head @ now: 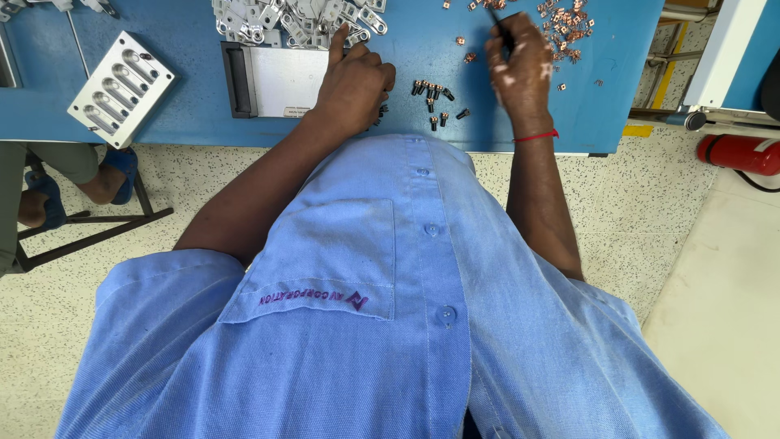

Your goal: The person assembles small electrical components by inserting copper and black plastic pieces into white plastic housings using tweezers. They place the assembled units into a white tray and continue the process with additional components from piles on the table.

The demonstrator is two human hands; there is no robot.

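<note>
Black screws (432, 91) lie in a small bunch on the blue table (195, 106), between the two hands. Left hand (353, 81) rests curled just beside them, one finger pointing to 12 o'clock at a pile of silver metal parts (284, 20); what it holds is hidden. Right hand (522, 69) pinches a thin dark tool (497, 23), partly hidden by fingers. Copper bits (565, 24) at 1 o'clock are too small to make out.
</note>
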